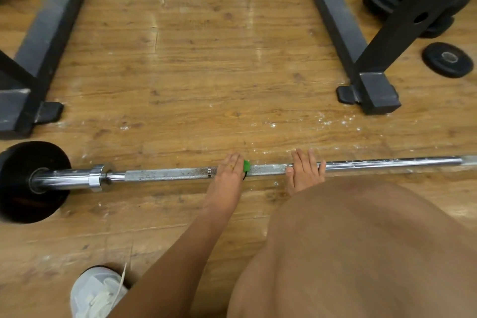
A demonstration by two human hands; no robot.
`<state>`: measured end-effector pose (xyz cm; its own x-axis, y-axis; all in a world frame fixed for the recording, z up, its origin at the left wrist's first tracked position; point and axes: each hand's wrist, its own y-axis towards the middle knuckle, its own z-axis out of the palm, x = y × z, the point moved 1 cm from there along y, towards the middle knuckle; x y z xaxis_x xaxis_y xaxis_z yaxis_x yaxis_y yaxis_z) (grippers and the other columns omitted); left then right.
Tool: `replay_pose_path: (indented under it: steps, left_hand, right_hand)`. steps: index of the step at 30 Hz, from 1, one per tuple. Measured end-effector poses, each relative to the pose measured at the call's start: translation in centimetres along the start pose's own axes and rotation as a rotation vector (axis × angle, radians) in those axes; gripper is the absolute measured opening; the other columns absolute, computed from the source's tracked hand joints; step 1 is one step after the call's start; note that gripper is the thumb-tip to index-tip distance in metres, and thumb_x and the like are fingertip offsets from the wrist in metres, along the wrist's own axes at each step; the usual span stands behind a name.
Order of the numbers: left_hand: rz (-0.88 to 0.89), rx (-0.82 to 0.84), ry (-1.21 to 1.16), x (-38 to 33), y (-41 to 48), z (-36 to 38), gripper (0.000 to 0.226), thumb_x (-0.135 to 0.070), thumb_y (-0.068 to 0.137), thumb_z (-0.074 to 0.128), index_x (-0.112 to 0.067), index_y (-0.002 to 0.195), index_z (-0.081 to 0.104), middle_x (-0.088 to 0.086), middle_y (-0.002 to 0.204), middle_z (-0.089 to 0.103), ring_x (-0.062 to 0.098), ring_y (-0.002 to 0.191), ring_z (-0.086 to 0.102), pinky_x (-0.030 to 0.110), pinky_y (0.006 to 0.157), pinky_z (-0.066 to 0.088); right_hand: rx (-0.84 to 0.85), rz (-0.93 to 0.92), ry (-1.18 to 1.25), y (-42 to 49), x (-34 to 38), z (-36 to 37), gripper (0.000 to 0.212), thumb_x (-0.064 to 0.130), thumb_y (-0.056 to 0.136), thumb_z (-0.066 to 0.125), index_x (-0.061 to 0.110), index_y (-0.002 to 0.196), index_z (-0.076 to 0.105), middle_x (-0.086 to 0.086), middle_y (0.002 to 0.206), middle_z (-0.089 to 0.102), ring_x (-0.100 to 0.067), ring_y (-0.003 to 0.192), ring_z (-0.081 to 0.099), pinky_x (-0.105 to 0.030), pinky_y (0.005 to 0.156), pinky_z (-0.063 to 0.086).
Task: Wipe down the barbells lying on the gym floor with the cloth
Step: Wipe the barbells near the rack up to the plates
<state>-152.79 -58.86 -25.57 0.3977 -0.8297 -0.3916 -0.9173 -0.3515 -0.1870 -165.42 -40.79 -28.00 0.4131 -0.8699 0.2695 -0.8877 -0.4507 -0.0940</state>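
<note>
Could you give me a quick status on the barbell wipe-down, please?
Left hand holds green cloth on barbell mid-shaft. Right hand rests on it. Shaft unobstructed.

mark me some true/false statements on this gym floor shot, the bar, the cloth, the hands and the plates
1. The left hand holds a green cloth against the long silver steel barbell. True.
2. The right hand holds the cloth. False: it rests bare on the bar, fingers straight across it.
3. A large black round weight plate sits on the bar's end at the person's left. True.
4. The small black weight plate stands upright. False: it lies flat on the wooden floor.
5. The barbell rests on the black steel rack. False: it lies on the floor, in front of the rack's feet.
</note>
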Motion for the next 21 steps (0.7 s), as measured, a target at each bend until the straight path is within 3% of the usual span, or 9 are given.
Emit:
replay_pose_path:
  steps: [2,5,7,9,12,14,16,18,21]
  left_hand:
    - [0.045,0.059,0.0,-1.4,0.0,0.7,0.073,-0.025,0.108,0.044,-0.008,0.157,-0.007,0.006,0.165,-0.012,0.02,0.153,-0.01,0.034,0.121,-0.01]
    - [0.037,0.114,-0.074,-1.6,-0.5,0.5,0.089,-0.042,0.106,0.046,-0.01,0.148,-0.025,0.001,0.151,-0.032,0.013,0.144,-0.028,0.035,0.122,-0.013]
    - [0.033,0.133,-0.062,-0.8,-0.7,-0.3,0.092,-0.051,0.104,0.042,-0.009,0.15,-0.026,0.001,0.15,-0.034,0.013,0.141,-0.032,0.04,0.123,-0.013]
    - [0.024,0.126,-0.017,1.0,-1.5,-1.3,0.092,-0.06,0.102,0.036,-0.012,0.15,-0.025,-0.001,0.152,-0.031,0.012,0.143,-0.03,0.041,0.12,-0.017]
    - [-0.025,0.035,0.071,4.5,-3.6,-2.6,0.073,-0.052,0.106,0.024,-0.014,0.157,-0.011,-0.001,0.162,-0.013,0.013,0.151,-0.015,0.041,0.12,-0.015]
    - [-0.102,0.008,0.134,6.3,-4.7,-2.8,0.065,-0.044,0.107,0.023,-0.011,0.16,0.004,0.007,0.168,0.003,0.02,0.155,-0.003,0.045,0.124,-0.006]
    - [-0.12,0.02,0.183,6.9,-5.0,-2.0,0.065,-0.041,0.106,0.028,-0.008,0.159,0.011,0.013,0.167,0.012,0.026,0.155,0.001,0.048,0.124,0.0]
    - [-0.131,0.003,0.223,6.4,-5.1,-1.2,0.067,-0.04,0.103,0.038,-0.001,0.156,0.023,0.019,0.161,0.026,0.034,0.152,0.015,0.054,0.122,0.011]
    - [-0.157,-0.131,0.258,6.0,-5.0,0.0,0.066,-0.041,0.099,0.039,0.005,0.147,0.038,0.025,0.149,0.043,0.04,0.143,0.032,0.056,0.117,0.02]
  right_hand:
    - [0.09,0.031,0.002,0.1,0.3,-0.8,0.094,0.056,0.081,-0.01,0.017,0.155,0.033,0.002,0.163,0.028,-0.022,0.154,0.006,-0.04,0.118,-0.014]
    - [0.232,-0.063,0.036,-0.3,2.3,-2.2,0.111,0.074,0.069,-0.02,0.019,0.159,0.017,0.008,0.166,0.007,-0.02,0.154,-0.004,-0.038,0.117,-0.018]
    - [0.257,-0.226,0.186,-1.1,4.8,-2.5,0.114,0.082,0.072,-0.017,0.015,0.158,0.017,0.012,0.159,0.005,-0.017,0.154,0.001,-0.035,0.119,-0.014]
    - [0.345,-0.356,0.246,-2.0,7.4,-2.4,0.13,0.093,0.061,-0.025,0.015,0.157,0.016,0.013,0.153,-0.001,-0.008,0.149,-0.002,-0.031,0.119,-0.015]
    - [0.437,-0.409,0.201,-2.7,9.8,-2.6,0.143,0.097,0.048,-0.026,0.014,0.158,0.013,0.011,0.157,-0.001,-0.004,0.148,-0.005,-0.022,0.112,-0.02]
    - [0.417,-0.408,0.123,-2.5,10.6,-2.4,0.112,0.09,0.077,0.007,0.013,0.159,0.01,0.0,0.166,0.005,-0.012,0.153,0.001,-0.023,0.113,-0.018]
    - [0.328,-0.423,-0.017,-2.6,10.9,-1.9,0.082,0.063,0.099,0.037,0.015,0.16,0.012,-0.003,0.167,0.012,-0.017,0.154,0.005,-0.028,0.116,-0.016]
    - [0.258,-0.446,-0.09,-2.7,11.3,-1.1,0.074,0.057,0.099,0.046,0.013,0.156,0.029,-0.005,0.161,0.031,-0.02,0.152,0.019,-0.033,0.119,-0.012]
    - [0.219,-0.495,-0.19,-2.9,11.7,0.4,0.064,0.054,0.092,0.057,0.008,0.136,0.058,-0.008,0.14,0.059,-0.025,0.135,0.05,-0.039,0.12,0.018]
